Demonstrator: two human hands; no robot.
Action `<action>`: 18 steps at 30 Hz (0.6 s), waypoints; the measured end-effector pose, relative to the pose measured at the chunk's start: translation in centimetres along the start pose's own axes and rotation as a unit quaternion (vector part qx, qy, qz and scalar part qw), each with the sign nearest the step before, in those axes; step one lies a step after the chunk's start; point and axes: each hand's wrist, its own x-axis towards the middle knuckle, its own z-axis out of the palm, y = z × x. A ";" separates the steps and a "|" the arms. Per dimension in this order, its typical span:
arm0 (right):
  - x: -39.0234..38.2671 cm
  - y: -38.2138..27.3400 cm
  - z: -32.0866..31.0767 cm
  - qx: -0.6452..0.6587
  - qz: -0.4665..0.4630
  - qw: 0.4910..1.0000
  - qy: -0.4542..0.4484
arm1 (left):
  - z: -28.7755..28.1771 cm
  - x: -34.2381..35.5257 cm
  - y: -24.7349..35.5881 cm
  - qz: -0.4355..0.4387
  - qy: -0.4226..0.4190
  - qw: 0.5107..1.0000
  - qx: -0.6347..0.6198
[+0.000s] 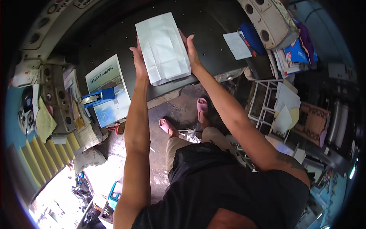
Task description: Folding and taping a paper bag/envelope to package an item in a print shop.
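A stack of flat white paper bags (164, 45) lies between my two hands over the dark worktable (114, 42), close to its front edge. Against the stack's left side presses my left hand (140, 63), thumb up and fingers mostly hidden behind the paper. My right hand (191, 51) bears on the opposite side in the same way, its thumb raised. The top bag has creases and a folded flap at its near end. Left of my left forearm, a blue tape dispenser (100, 96) sits on a printed sheet (121, 89).
To the right on the table are a white paper (237, 46) with pens and a dark blue object (251, 38). Beige metal machine parts with round holes (267, 23) flank the table. A white wire rack (263, 103) stands right of my legs.
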 end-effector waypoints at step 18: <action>-3.0 3.1 0.4 -0.066 -0.168 0.941 0.286 | 0.1 -3.6 -3.9 0.215 0.352 0.907 0.081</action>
